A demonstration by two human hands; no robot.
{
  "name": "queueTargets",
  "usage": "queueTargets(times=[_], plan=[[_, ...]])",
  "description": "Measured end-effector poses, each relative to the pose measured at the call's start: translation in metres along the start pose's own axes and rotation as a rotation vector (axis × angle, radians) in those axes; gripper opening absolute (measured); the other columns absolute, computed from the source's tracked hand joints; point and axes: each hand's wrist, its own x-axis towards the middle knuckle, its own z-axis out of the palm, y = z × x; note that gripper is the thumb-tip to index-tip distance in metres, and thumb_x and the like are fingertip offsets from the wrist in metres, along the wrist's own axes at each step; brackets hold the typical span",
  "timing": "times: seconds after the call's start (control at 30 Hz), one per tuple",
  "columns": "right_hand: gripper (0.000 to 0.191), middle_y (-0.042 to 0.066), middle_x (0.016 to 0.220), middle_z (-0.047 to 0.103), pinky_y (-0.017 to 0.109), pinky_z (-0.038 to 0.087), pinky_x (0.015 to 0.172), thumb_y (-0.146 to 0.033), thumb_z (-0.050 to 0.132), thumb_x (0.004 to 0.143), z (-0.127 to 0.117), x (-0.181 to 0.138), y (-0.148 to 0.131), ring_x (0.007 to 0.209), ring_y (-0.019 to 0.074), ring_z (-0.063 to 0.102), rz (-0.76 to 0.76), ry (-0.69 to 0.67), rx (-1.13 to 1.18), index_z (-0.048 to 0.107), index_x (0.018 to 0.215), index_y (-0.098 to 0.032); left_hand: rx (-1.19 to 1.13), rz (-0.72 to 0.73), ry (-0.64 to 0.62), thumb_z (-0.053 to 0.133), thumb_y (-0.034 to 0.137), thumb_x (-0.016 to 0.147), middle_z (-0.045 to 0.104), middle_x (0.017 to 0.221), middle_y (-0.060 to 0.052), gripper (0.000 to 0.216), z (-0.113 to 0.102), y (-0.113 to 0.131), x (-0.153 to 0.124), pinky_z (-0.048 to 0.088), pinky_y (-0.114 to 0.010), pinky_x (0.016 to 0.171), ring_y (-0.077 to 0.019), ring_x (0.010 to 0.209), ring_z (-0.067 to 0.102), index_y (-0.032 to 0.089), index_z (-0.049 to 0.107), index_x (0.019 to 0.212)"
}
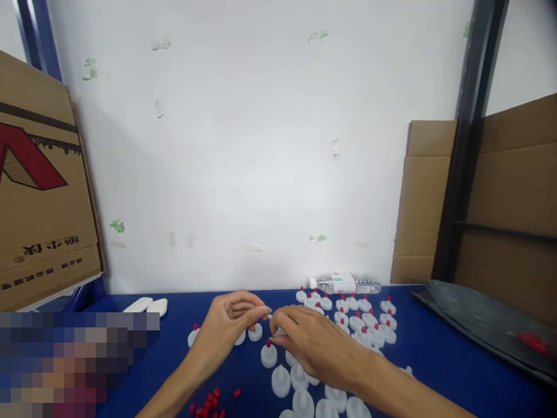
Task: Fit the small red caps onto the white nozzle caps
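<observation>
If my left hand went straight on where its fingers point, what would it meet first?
Most likely your right hand: your left hand points toward it from close by, though a single view leaves depth unclear.

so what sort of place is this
Probably a small workshop or assembly bench: a blue table bears many white caps, some with red tips, beside a scatter of loose red pieces, and a printed cardboard box stands at the left.
</observation>
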Motion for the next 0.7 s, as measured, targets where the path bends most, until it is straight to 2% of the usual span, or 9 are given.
queueTargets(times=[0.13,0.33,0.5,0.57,0.63,0.7], plan=[[0.009,0.006,0.103,0.069,0.032,0.051,0.083,-0.018,0.055,0.102,0.006,-0.001,0.001,0.090,0.0196,0.064,-0.063,-0.016,-0.041,0.056,0.111,-0.018,-0.019,-0.004,0.004,0.077,0.041,0.079,0.072,0.067,-0.002,0.028,0.009,-0.012,-0.008,0.048,-0.025,0.060,-0.0162,0.064,0.065,0.015,0.069,0.081],[0.012,0.005,0.104,0.070,0.032,0.051,0.089,-0.021,0.052,0.104,0.009,-0.001,0.003,0.095,0.0182,0.065,-0.046,-0.016,-0.010,0.056,0.115,-0.020,-0.040,-0.041,-0.013,0.079,0.041,0.075,0.075,0.073,-0.005,0.028,0.009,-0.023,-0.006,0.053,-0.027,0.064,-0.0190,0.069,0.069,0.015,0.072,0.078],[0.026,0.010,0.126,0.065,0.034,0.053,0.094,-0.014,0.053,0.102,0.010,-0.005,0.008,0.112,0.0194,0.064,-0.022,0.048,-0.022,0.053,0.127,-0.021,-0.024,-0.068,-0.029,0.080,0.049,0.075,0.077,0.076,-0.007,0.036,0.004,-0.022,-0.004,0.054,-0.028,0.066,-0.0187,0.069,0.068,0.014,0.074,0.083],[0.036,0.010,0.132,0.062,0.035,0.053,0.097,-0.008,0.053,0.099,0.012,-0.007,0.009,0.118,0.0194,0.062,-0.023,0.079,-0.025,0.051,0.131,-0.023,0.006,-0.090,-0.036,0.078,0.054,0.074,0.074,0.071,-0.005,0.041,0.004,-0.023,-0.004,0.050,-0.026,0.057,-0.0158,0.058,0.063,0.014,0.073,0.083],[0.040,0.010,0.133,0.062,0.037,0.053,0.099,-0.003,0.052,0.098,0.013,-0.008,0.011,0.121,0.0197,0.061,-0.049,0.111,-0.028,0.050,0.132,-0.024,0.050,-0.109,-0.031,0.076,0.059,0.074,0.066,0.058,0.000,0.045,0.004,-0.024,-0.004,0.039,-0.023,0.046,-0.0117,0.046,0.052,0.015,0.070,0.081],[0.039,0.011,0.131,0.063,0.038,0.053,0.100,-0.001,0.049,0.097,0.014,-0.008,0.011,0.122,0.0206,0.061,-0.090,0.148,-0.022,0.050,0.130,-0.022,0.121,-0.092,-0.027,0.073,0.059,0.077,0.055,0.050,0.005,0.044,0.003,-0.025,-0.004,0.032,-0.021,0.045,-0.0100,0.043,0.045,0.015,0.067,0.078]])
